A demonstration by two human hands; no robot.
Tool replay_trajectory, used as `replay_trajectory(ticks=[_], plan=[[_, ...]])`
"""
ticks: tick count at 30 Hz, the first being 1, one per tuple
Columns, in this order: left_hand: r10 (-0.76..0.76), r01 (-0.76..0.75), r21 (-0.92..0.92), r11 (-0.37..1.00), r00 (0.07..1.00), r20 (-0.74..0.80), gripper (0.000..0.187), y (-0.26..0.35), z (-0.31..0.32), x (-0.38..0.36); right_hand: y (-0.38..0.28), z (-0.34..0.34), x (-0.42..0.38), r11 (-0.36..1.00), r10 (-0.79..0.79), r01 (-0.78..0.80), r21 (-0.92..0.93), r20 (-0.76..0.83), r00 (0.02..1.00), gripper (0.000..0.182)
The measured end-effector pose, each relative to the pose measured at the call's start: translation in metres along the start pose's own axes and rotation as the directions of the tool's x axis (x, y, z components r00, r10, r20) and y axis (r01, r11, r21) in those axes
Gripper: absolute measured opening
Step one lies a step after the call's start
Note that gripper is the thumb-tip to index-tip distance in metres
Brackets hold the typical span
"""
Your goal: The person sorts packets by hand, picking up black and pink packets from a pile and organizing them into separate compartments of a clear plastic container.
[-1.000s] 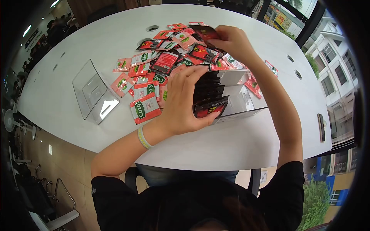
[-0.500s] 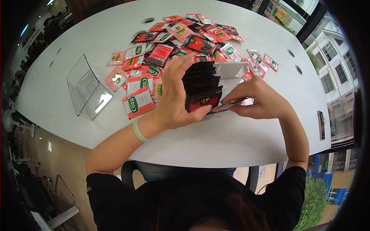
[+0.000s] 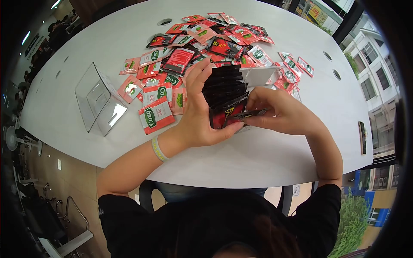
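Black-and-red sachets (image 3: 223,86) stand upright in a tight row inside a clear plastic box (image 3: 263,76). Along the left side of the row, my left hand (image 3: 198,118) lies with its fingers stretched out and its thumb across the front near the foremost sachet. My right hand (image 3: 277,109) pinches a dark sachet (image 3: 250,114) at the front of the row, its lower edge close to my left thumb. The fingers partly cover that sachet and the box's front.
A second clear plastic box (image 3: 102,101) stands to the left. Behind my hands lies a loose heap of red Cozy sachets (image 3: 155,116) and black-and-red sachets (image 3: 178,60). A phone (image 3: 362,137) rests near the right edge of the white table (image 3: 258,165).
My right hand has moved slightly left and up with the sachet, bringing it nearer the front of the row. My left hand has barely shifted. The whole view has moved slightly.
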State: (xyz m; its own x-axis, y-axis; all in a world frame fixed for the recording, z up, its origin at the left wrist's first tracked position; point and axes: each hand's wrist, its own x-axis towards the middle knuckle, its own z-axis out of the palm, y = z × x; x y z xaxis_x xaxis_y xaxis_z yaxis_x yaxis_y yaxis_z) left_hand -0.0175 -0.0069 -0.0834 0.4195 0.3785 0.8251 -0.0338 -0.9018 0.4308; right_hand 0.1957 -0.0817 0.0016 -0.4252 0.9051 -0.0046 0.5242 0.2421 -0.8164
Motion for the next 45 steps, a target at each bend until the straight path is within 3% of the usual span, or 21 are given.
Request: replay_trajectory(ticks=[1, 4, 9, 12, 14, 17, 19, 20, 22, 23, 24, 26, 27, 31, 33, 34, 36, 40, 45], plan=[[-0.013, 0.013, -0.003, 1.0, 1.0, 0.005, 0.115, 0.002, 0.0, 0.001, -0.001, -0.002, -0.001, 0.995, 0.05, -0.051, 0.087, 0.016, 0.999, 0.027], [-0.004, 0.004, -0.022, 1.0, 1.0, 0.007, 0.118, -0.001, 0.003, 0.001, -0.013, -0.003, -0.002, 0.973, 0.2, -0.2, 0.117, 0.014, 0.98, 0.034], [-0.008, 0.007, -0.073, 0.997, 1.0, -0.005, 0.12, -0.002, 0.006, 0.0, -0.014, 0.017, 0.003, 0.961, 0.248, -0.236, 0.144, -0.069, 0.966, 0.044], [0.073, -0.073, 0.015, 0.997, 0.997, 0.005, 0.123, -0.004, 0.005, 0.001, -0.012, 0.022, 0.003, 0.968, 0.239, -0.228, 0.102, -0.123, 0.963, 0.047], [0.046, -0.047, 0.021, 0.999, 0.998, 0.034, 0.129, -0.005, 0.003, 0.0, -0.013, 0.017, 0.002, 0.975, 0.217, -0.206, 0.087, -0.14, 0.966, 0.047], [0.011, -0.008, -0.036, 0.999, 0.998, 0.069, 0.133, -0.005, 0.001, 0.0, -0.009, -0.008, 0.0, 0.97, 0.231, -0.23, 0.082, -0.007, 0.973, 0.062], [-0.037, 0.045, -0.173, 0.984, 0.998, 0.051, 0.132, -0.007, -0.001, 0.0, 0.0, -0.021, -0.001, 0.961, 0.148, -0.116, -0.253, 0.109, 0.983, 0.088], [-0.078, 0.084, -0.29, 0.953, 0.996, 0.032, 0.13, -0.009, -0.001, 0.001, 0.006, -0.019, 0.0, 0.965, 0.191, -0.161, -0.208, 0.134, 0.972, 0.108], [-0.128, 0.131, -0.36, 0.924, 0.991, 0.032, 0.126, -0.004, -0.001, 0.004, 0.0, -0.005, 0.003, 0.909, 0.181, -0.105, -0.403, 0.157, 0.971, 0.11], [-0.129, 0.142, -0.315, 0.939, 0.99, 0.06, 0.125, 0.0, 0.0, 0.004, -0.007, 0.004, 0.004, 0.798, 0.227, -0.104, -0.594, 0.136, 0.964, 0.106], [-0.132, 0.149, -0.291, 0.945, 0.988, 0.078, 0.125, 0.0, 0.0, 0.003, -0.005, 0.009, 0.001, 0.8, 0.227, -0.107, -0.591, 0.133, 0.965, 0.106], [-0.111, 0.129, -0.199, 0.971, 0.988, 0.103, 0.123, -0.001, 0.0, 0.0, 0.004, 0.021, -0.001, 0.719, 0.04, -0.008, -0.695, 0.03, 0.999, 0.101], [-0.087, 0.101, -0.131, 0.986, 0.99, 0.112, 0.122, -0.002, 0.0, -0.001, 0.006, 0.025, -0.003, 0.721, 0.041, -0.01, -0.693, 0.029, 0.999, 0.101], [-0.061, 0.087, -0.19, 0.978, 0.988, 0.138, 0.118, 0.002, -0.002, 0.004, 0.012, 0.036, -0.008, 0.613, -0.086, 0.021, -0.789, -0.04, 0.995, 0.098], [-0.011, 0.003, 0.078, 0.997, 0.994, 0.109, 0.107, 0.01, -0.008, 0.01, 0.012, 0.037, -0.007, 0.583, -0.14, 0.026, -0.812, -0.069, 0.988, 0.097], [-0.014, 0.005, 0.078, 0.997, 0.994, 0.105, 0.107, 0.015, -0.013, 0.015, 0.01, 0.037, -0.004, 0.618, -0.065, 0.009, -0.786, -0.04, 0.997, 0.095], [0.17, -0.216, 0.384, 0.898, 0.974, 0.151, 0.1, 0.028, -0.027, 0.031, 0.007, 0.037, -0.001, 0.651, 0.006, -0.011, -0.759, -0.01, 1.0, 0.094], [0.015, -0.241, 0.477, 0.845, 0.903, 0.43, 0.092, 0.059, -0.032, 0.051, 0.005, 0.036, 0.0, 0.682, 0.006, -0.008, -0.731, -0.006, 1.0, 0.093], [-0.094, -0.187, 0.475, 0.86, 0.857, 0.506, 0.089, 0.07, -0.03, 0.046, 0.003, 0.031, 0.001, 0.697, 0.075, -0.013, -0.717, 0.055, 0.996, 0.099]])
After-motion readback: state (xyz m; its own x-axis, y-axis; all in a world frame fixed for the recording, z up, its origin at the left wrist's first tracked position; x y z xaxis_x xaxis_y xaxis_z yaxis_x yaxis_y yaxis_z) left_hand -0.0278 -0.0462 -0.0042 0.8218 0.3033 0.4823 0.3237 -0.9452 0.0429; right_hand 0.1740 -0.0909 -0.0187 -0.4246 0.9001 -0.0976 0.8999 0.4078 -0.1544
